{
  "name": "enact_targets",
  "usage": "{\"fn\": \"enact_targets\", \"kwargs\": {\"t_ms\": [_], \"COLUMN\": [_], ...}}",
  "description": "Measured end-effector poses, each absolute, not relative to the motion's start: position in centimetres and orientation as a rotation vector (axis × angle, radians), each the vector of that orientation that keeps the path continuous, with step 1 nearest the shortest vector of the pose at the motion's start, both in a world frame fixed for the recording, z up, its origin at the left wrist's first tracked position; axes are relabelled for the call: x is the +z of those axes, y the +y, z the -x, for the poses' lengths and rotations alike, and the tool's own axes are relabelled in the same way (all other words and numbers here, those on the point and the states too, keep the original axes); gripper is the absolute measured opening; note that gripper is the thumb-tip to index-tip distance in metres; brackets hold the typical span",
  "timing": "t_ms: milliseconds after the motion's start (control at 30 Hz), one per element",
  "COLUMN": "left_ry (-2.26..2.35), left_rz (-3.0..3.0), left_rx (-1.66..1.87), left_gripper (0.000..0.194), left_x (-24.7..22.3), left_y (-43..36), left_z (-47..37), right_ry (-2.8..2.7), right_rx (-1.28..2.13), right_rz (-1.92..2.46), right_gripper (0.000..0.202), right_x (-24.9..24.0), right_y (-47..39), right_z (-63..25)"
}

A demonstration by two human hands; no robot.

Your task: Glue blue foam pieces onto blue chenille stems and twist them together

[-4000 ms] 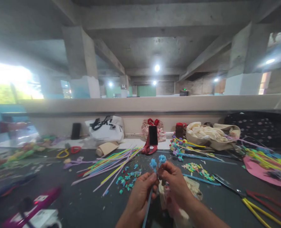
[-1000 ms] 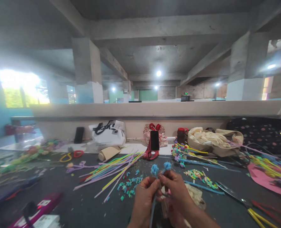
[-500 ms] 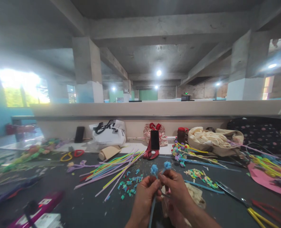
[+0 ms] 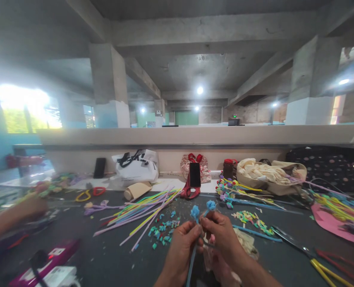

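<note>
My left hand point(image 4: 182, 247) is closed around a blue pipe-cleaner stem point(image 4: 191, 265), which hangs down below it. A looped blue pipe-cleaner flower point(image 4: 195, 213) stands at the top, just above the thumb. My right hand point(image 4: 221, 235) pinches the stem of a second blue pipe-cleaner flower point(image 4: 211, 205), slightly higher and to the right. Both hands almost touch, and their fingertips partly hide the stems. Small cut pipe-cleaner pieces point(image 4: 164, 232) lie left of my hands. Beneath my right wrist is a pale, pinkish bundle point(image 4: 219, 265), partly covered.
Long pipe cleaners point(image 4: 147, 209) fan out at left centre. Right of my hands lie finished flowers point(image 4: 225, 191), pastel cut pieces point(image 4: 251, 221) and yellow-handled scissors point(image 4: 308, 253). A phone point(image 4: 195, 174) stands ahead. Another person's arm point(image 4: 18, 213) reaches in from the left.
Another person's arm has come into view at the left edge. My two hands hold the blue flowers in nearly the same place, the flower heads shifted very slightly.
</note>
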State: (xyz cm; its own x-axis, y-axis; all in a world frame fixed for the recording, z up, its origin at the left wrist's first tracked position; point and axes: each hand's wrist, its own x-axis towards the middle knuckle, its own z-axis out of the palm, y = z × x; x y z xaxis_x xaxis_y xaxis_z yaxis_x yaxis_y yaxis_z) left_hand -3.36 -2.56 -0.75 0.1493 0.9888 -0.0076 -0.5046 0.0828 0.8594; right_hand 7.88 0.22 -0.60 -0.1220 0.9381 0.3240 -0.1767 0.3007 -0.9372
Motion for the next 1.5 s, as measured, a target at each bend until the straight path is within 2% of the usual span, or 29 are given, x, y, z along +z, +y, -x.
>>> {"fn": "enact_targets", "kwargs": {"t_ms": [233,467,667,1100,1333,1500], "left_ry": [0.749,0.824,0.835,0.741,0.748,0.766], "left_rz": [-0.873,-0.766,-0.704,-0.536,-0.52,-0.519], "left_rx": [1.266,1.398,1.433,1.316,1.239,1.275], "left_gripper": [0.022,0.022,0.022,0.021,0.006,0.003], "left_x": [-0.9,-0.6,-0.9,-1.6,-0.7,-0.6], "left_y": [-2.4,-2.0,-1.5,-1.2,-1.5,-1.5], "left_z": [3.4,3.7,4.1,4.1,4.2,4.2], "right_ry": [-1.279,-1.436,-1.664,-2.026,-2.002,-1.998], "right_rx": [1.233,1.177,0.936,0.353,0.538,0.475], "right_rz": [0.805,0.872,0.914,0.953,0.974,1.016], "right_gripper": [0.03,0.025,0.014,0.021,0.017,0.018], "right_x": [-0.3,-0.4,-0.3,-1.3,0.0,-0.5], "right_y": [0.1,0.2,-0.9,-0.6,-0.5,-0.2], "right_z": [-8.0,-7.8,-7.1,-7.7,-8.3,-8.4]}}
